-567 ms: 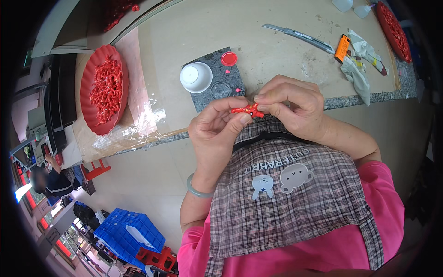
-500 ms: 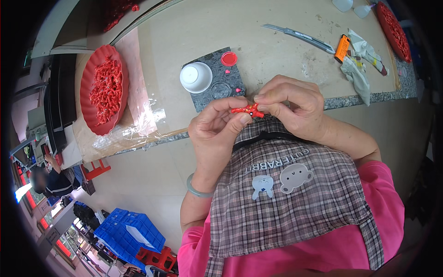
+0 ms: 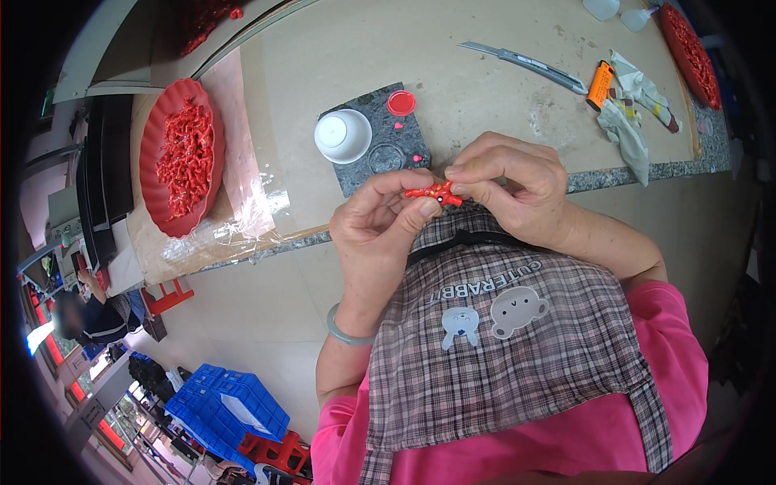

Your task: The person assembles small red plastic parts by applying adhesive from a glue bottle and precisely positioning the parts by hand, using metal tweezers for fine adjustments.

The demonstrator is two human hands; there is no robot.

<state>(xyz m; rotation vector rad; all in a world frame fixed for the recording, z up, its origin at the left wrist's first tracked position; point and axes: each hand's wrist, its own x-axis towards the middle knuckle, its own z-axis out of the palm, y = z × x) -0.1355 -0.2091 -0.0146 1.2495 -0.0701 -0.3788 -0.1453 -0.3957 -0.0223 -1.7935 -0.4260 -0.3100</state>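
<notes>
The head view shows both hands meeting just off the near edge of the table (image 3: 501, 73), above a checked apron (image 3: 517, 364). The left hand (image 3: 380, 222) and the right hand (image 3: 513, 182) each pinch one end of a small red figure (image 3: 434, 193), fingertips closed on it from both sides, so it hangs in the air between them rather than resting on anything. It carries a dark dot; finer detail is too small to tell. On the table behind the hands lies a dark stone slab (image 3: 356, 174) bearing a white cup (image 3: 342, 135), a red cap (image 3: 401, 103) and a clear round lid. Toward the table's left end a red tray (image 3: 153, 174) stands heaped with similar red pieces, and a second red tray (image 3: 687, 48) sits at the far right corner, so by my judgement many pieces remain to be handled and this one is mid-work. A utility knife (image 3: 525, 65), an orange tool (image 3: 600, 84) and a crumpled rag (image 3: 626, 129) lie toward the right edge, untouched.
</notes>
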